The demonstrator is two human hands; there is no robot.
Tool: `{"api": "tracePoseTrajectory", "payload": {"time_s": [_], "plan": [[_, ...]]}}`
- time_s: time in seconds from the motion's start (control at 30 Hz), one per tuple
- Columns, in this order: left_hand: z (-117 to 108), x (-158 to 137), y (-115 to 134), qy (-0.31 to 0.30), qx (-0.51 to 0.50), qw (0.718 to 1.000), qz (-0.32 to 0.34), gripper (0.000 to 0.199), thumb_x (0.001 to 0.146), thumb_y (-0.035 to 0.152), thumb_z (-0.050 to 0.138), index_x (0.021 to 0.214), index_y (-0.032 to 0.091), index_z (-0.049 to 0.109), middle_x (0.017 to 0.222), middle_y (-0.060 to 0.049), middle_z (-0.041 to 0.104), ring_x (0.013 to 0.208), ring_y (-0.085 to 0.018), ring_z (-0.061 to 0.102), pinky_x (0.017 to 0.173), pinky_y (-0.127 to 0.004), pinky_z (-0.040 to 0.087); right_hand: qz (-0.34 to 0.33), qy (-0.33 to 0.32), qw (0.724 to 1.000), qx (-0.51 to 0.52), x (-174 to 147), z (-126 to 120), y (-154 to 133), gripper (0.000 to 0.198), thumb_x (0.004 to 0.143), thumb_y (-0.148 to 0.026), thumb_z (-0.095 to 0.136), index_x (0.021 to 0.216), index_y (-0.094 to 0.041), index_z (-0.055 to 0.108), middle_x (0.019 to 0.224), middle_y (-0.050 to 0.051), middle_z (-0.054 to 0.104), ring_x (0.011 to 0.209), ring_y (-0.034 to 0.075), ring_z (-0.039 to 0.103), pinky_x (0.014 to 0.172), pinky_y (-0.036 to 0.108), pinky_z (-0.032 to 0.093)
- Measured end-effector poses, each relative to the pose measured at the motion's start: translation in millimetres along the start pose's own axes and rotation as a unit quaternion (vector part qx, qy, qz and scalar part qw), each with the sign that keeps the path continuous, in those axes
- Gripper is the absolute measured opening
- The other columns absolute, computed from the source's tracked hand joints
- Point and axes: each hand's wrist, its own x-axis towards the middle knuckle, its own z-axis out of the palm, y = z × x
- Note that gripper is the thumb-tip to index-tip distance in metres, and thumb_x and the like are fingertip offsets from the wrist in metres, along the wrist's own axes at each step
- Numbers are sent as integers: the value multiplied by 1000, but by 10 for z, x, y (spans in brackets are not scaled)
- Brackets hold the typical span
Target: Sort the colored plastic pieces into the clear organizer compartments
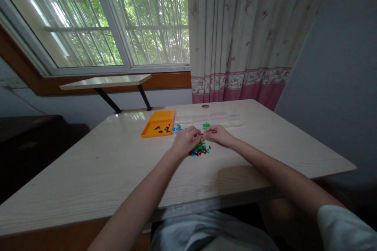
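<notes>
My left hand [186, 140] is bent over a heap of small toy pieces [200, 150] in brown, green and blue, thumb and forefinger drawn together. Close on the other side, my right hand [218, 135] has its fingers pinched, tips almost meeting those of the left. Anything between the fingertips is too small to make out. Just beyond the hands runs a clear plastic sorting box [202, 118] with compartments; blue pieces [177, 128] lie at its left end and green pieces [206, 125] nearer the middle. Pale yellow bits show farther right.
An open orange case [147, 132] holding several brown pieces stands left of the clear box. At the back left, a raised shelf [106, 82] on black brackets overhangs the pale wooden table [118, 180]. A curtain [235, 35] hangs behind the table beside a barred window.
</notes>
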Motion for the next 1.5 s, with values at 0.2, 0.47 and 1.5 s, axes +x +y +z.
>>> {"api": "tracePoseTrajectory", "payload": {"time_s": [0.2,0.47,1.5], "plan": [[24,0,-12,14,-10,1000,0,19,83,27,45,87,18,61,81,-2,59,67,-11,53,60,-21,38,-1,10,1000,-3,-11,1,-29,30,65,-38,61,76,-11,60,53,-4,47,46,4,34,44,18,22],[-8,1,-29,52,-18,998,6,19,84,27,44,87,18,61,77,-2,58,69,-11,53,61,-21,39,-21,-18,999,-21,-61,-24,-107,34,66,-43,60,78,-11,60,54,-5,45,48,5,35,46,19,26],[-178,11,-434,103,109,968,-203,26,83,37,41,91,22,61,77,-3,64,70,-17,58,58,-24,38,-60,-186,954,-229,-174,-249,-152,26,69,-35,63,83,-13,64,59,-3,49,55,8,42,50,18,30]]}}
